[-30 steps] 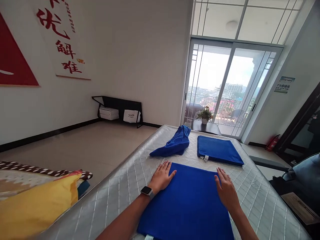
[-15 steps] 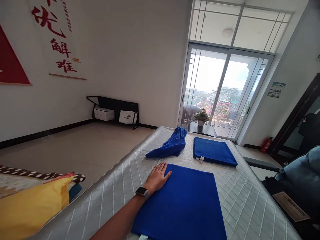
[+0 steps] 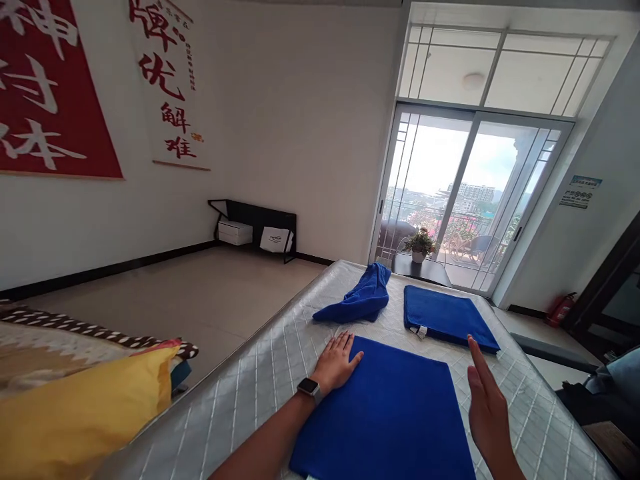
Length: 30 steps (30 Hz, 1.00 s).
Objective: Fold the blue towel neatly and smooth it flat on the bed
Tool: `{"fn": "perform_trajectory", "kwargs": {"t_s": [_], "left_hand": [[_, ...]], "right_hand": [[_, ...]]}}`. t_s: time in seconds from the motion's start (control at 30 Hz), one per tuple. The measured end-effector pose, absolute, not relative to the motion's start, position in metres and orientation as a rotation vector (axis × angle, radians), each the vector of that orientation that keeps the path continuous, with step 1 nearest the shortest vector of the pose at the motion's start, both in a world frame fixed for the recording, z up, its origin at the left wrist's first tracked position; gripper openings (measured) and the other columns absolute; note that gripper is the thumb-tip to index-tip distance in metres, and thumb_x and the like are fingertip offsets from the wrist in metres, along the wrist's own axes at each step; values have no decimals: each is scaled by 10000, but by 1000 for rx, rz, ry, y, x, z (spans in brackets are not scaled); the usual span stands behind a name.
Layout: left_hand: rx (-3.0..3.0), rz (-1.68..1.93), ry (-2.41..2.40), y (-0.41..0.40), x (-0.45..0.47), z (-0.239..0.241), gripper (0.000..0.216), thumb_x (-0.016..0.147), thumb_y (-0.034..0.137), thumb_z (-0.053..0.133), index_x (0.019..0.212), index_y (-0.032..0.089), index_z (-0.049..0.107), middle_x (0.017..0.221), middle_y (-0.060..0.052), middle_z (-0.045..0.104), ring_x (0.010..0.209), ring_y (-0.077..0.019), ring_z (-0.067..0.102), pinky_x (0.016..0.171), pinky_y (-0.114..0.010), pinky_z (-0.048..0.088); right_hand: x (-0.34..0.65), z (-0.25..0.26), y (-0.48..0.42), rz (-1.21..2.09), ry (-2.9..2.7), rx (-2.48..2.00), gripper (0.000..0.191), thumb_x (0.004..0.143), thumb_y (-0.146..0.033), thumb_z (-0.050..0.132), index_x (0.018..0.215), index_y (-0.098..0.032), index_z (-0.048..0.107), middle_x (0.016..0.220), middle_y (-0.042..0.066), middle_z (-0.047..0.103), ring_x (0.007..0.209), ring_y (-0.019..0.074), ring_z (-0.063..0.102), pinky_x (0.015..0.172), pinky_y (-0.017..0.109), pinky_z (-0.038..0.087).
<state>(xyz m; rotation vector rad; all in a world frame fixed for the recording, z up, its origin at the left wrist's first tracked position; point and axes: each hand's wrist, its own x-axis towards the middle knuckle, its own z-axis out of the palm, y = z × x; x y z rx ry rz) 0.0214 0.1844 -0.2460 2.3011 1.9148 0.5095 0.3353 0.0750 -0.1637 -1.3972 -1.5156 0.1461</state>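
Observation:
A flat blue cloth (image 3: 390,413), smooth and roughly square, lies in front of me on a silver quilted mattress (image 3: 240,393). My left hand (image 3: 336,363), with a watch on the wrist, rests flat at the cloth's upper left edge, fingers stretched out. Raised beside the right edge of the cloth is my right hand (image 3: 487,407), held edge-on with straight fingers and nothing in it. Beyond them sits a neat stack of folded blue cloths (image 3: 447,313) with a white label at its front. A crumpled blue cloth (image 3: 361,297) lies left of that stack.
A yellow pillow (image 3: 95,407) and patterned bedding are at the lower left. Past the mattress's far end stands a small dark table (image 3: 423,270) with a potted plant (image 3: 419,245). A black rack (image 3: 255,230) holds white boxes by the wall. At the right is a fire extinguisher (image 3: 561,309).
My right hand has come into view at the right of the flat cloth. My left hand stays at the cloth's edge. The whole view has shifted, so things appear further right and slightly lower.

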Motion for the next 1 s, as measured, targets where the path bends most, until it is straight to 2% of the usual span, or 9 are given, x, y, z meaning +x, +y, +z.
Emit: {"fn": "perform_trajectory", "kwargs": {"t_s": [0.07,0.17,0.33,0.57,0.73,0.93,1.0], "left_hand": [[2305,514,1915,185,21,-246,760,963,621,184,1508,113,336,1588,-107,303,1485,-248,232,1224,-434,176],[2313,524,1912,185,20,-248,766,962,628,172,1509,117,334,1584,-109,312,1483,-247,239,1224,-438,166],[2320,535,1908,186,19,-250,779,959,642,143,1516,127,323,1588,-100,307,1485,-242,235,1224,-434,163],[2316,496,1913,186,20,-247,786,957,651,144,1518,128,319,1591,-97,306,1483,-241,239,1225,-415,161],[2315,472,1915,183,23,-243,782,959,655,142,1522,139,310,1597,-94,289,1486,-235,231,1224,-416,163],[2345,343,1948,181,26,-240,787,962,642,141,1527,112,282,1604,-114,250,1490,-237,214,1221,-421,161],[2355,282,1958,184,27,-236,808,949,656,180,1518,96,303,1589,-135,284,1481,-259,243,1213,-433,181]], "right_hand": [[337,-186,112,161,-1652,-1460,657,981,-573,252,1534,-222,306,1578,46,321,1456,238,267,1198,464,247],[346,-232,157,73,-1908,-1662,694,975,-494,225,1513,-67,319,1575,115,306,1472,230,217,1213,441,195],[358,-282,179,-89,-2121,-2000,678,963,-415,220,1497,-12,329,1577,143,278,1480,244,187,1206,442,183],[352,-272,172,-147,-2079,-2081,674,976,-429,175,1521,-53,299,1583,107,288,1479,221,196,1209,410,167],[346,-261,162,-178,-2075,-1999,639,979,-383,181,1521,-69,311,1576,95,304,1481,208,187,1222,413,94],[347,-259,151,-16,-2101,-2073,685,979,-470,187,1533,-77,272,1593,76,247,1485,203,171,1212,402,123],[347,-259,149,9,-2106,-2089,683,975,-460,190,1538,-78,256,1599,73,224,1487,203,158,1210,406,118]]}}
